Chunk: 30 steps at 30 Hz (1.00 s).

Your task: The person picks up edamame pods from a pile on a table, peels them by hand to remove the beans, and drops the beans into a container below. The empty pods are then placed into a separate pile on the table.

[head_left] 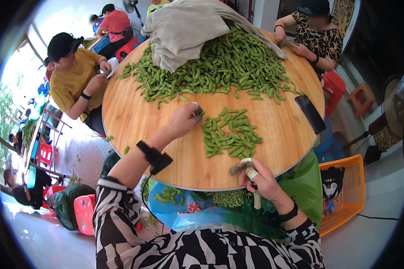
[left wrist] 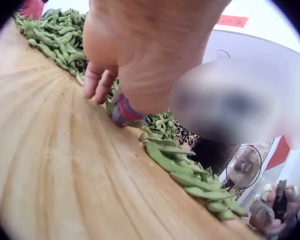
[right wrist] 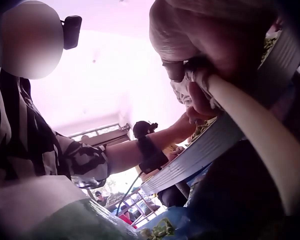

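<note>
At the left edge of a small spread of green pods [head_left: 233,134], my left hand [head_left: 182,121] reaches low over the round wooden table [head_left: 134,112]. Its wrapped fingertip shows in the left wrist view, where the hand [left wrist: 150,55] pinches what looks like a green pod [left wrist: 110,107] against the wood. My right hand [head_left: 262,180], with wrapped fingertips, grips a pale curved handle [head_left: 257,200] at the table's near edge. In the right wrist view the handle [right wrist: 260,135] comes out of the curled right hand [right wrist: 210,45]; the tool's other end is hidden.
A large heap of pods [head_left: 220,67] lies under a grey cloth [head_left: 184,31] at the far side. A phone [head_left: 309,114] lies at the right edge. People sit left and right. Bags [head_left: 184,208] hang below the near edge; an orange basket [head_left: 357,193] stands right.
</note>
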Each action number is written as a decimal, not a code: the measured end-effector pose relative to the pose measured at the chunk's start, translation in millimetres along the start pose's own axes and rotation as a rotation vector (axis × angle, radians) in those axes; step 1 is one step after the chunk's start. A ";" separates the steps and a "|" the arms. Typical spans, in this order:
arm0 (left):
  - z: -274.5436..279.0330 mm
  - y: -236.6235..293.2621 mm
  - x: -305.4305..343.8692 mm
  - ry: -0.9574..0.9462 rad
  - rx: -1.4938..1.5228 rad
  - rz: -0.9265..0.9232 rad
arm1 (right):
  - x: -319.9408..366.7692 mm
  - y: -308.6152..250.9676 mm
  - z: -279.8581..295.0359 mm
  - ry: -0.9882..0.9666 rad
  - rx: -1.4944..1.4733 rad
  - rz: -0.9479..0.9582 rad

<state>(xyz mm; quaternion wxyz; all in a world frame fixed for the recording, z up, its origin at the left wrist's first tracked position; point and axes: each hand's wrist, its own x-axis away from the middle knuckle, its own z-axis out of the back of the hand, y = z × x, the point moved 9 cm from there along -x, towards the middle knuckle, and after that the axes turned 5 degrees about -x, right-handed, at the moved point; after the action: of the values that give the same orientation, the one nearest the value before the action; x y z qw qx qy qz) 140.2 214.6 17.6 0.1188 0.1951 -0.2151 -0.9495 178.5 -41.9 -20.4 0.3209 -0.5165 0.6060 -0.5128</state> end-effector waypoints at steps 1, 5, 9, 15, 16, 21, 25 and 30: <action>-10.5 -10.6 8.1 -0.102 0.294 0.271 | -0.4 -1.1 0.0 0.010 -0.001 0.004; -10.3 60.8 40.5 -0.164 0.758 0.405 | -5.5 -14.9 -4.5 -0.001 -0.086 0.079; -34.4 107.1 64.7 -0.265 1.131 0.414 | -4.7 -22.7 -20.2 -0.005 -0.262 0.050; -51.3 113.5 77.3 -0.238 1.326 0.550 | 3.7 -22.9 -28.2 -0.092 -0.324 0.039; -51.3 112.7 76.7 -0.236 1.295 0.549 | 4.2 -21.8 -29.0 -0.101 -0.365 0.034; -51.4 111.0 78.5 -0.226 1.289 0.514 | 5.3 -17.8 -28.5 -0.056 -0.423 0.038; -45.8 116.5 76.3 -0.062 1.188 0.357 | 2.9 -17.4 -26.3 0.012 -0.461 0.017; -43.0 114.2 78.1 -0.154 1.145 0.397 | 3.1 -9.5 -23.3 0.004 -0.602 -0.034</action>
<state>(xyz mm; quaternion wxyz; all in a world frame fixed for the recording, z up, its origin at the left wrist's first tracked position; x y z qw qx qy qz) 104.6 74.4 8.8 0.1541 0.1148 -0.7315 -0.6542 159.1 -37.5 -4.6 0.1436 -0.5974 0.7228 -0.3164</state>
